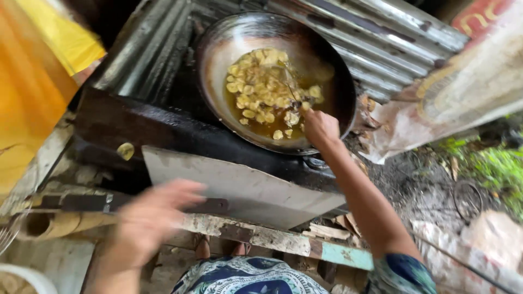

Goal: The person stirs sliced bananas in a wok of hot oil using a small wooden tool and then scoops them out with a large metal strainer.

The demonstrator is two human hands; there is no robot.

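A big dark wok (pixel 213 49) sits on a blackened stove (pixel 163 130), holding oil and several yellow chips (pixel 262 90). My right hand (pixel 320 128) reaches over the wok's near rim and grips the thin handle of a wire skimmer (pixel 283 81) that dips into the chips. My left hand (pixel 150 218) is blurred, fingers spread, hovering empty above a wooden ledge (pixel 261 237) in front of the stove.
One chip (pixel 125 151) lies on the stove's left edge. Corrugated metal sheet (pixel 381 38) backs the wok. A grey flat board (pixel 239 185) leans at the stove front. Yellow cloth (pixel 32 81) hangs left; a bamboo tube (pixel 54 224) lies lower left. Dirt and grass (pixel 490 169) are at right.
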